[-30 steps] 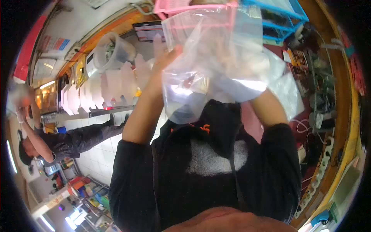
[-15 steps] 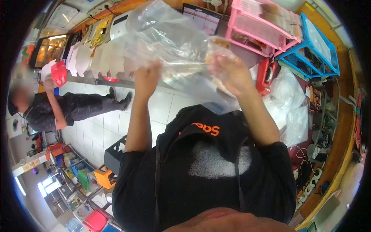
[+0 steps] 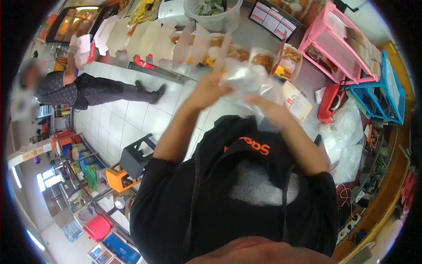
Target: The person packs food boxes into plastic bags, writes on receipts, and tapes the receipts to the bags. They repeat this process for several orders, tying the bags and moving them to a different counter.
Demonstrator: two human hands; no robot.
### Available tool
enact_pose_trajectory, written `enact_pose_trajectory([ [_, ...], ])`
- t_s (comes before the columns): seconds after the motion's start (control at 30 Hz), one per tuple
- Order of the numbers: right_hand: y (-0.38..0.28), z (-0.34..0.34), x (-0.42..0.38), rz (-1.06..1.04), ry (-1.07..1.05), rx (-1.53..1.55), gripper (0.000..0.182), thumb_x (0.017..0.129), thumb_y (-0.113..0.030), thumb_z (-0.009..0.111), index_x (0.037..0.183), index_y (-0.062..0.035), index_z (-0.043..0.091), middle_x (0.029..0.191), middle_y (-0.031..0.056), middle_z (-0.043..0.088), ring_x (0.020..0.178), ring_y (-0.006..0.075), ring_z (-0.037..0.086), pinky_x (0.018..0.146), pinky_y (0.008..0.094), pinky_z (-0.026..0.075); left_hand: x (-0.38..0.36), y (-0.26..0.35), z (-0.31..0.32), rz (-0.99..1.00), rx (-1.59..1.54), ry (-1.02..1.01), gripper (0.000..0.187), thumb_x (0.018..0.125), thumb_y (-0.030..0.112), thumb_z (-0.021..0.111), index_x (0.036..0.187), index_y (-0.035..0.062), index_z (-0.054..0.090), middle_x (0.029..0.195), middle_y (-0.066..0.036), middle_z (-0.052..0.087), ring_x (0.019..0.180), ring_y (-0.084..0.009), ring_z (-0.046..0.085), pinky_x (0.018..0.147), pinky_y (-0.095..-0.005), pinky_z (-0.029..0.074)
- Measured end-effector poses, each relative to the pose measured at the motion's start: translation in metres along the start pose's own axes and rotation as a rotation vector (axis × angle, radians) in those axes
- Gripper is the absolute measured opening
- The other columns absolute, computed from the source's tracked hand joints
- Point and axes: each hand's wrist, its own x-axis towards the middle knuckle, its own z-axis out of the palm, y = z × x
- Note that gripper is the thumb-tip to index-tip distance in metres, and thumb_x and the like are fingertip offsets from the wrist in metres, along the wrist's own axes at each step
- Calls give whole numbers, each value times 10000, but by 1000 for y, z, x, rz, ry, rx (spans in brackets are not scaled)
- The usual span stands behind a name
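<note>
A clear plastic bag (image 3: 250,81) is bunched up in front of my chest, between my two hands. My left hand (image 3: 212,91) has its fingers closed on the left side of the bag. On the other side, my right hand (image 3: 273,110) grips the bag lower down; its fingers are smeared by motion. Just beyond the bag stand open paper food boxes (image 3: 291,62) in a row on the counter, several of them with food inside. A box flap with printing (image 3: 299,102) lies to the right of my right hand.
A tub with green packets (image 3: 211,9) and a screen (image 3: 274,20) stand at the back. To the right are a pink rack (image 3: 338,44), a blue rack (image 3: 382,88), a red tape dispenser (image 3: 330,103) and plastic bags (image 3: 343,136). A co-worker (image 3: 66,88) holds a box at left.
The bag, spread wide and raised before, is now bunched smaller and lower. My hands have come closer together. The view has shifted, uncovering the food boxes and the tub.
</note>
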Motion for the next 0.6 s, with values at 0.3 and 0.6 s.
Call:
enact_pose_trajectory([
  [0.3, -67, -51, -23, -161, 228, -823, 191, 710, -55, 667, 733, -15, 482, 628, 129, 516, 544, 206, 519, 548, 324, 436, -6, 48, -50, 293, 679, 158, 237, 715, 35, 617, 646, -7, 394, 574, -183, 432, 535, -307, 421, 529, -396, 360],
  [0.6, -91, -54, -50, -546, 486, -1284, 480, 640, -168, 789, 1071, -92, 593, 1049, 107, 578, 1001, 297, 562, 817, 423, 454, 26, 27, -79, 601, 405, 204, 193, 647, -104, 509, 690, 30, 376, 718, -111, 436, 695, -228, 473, 644, -319, 411],
])
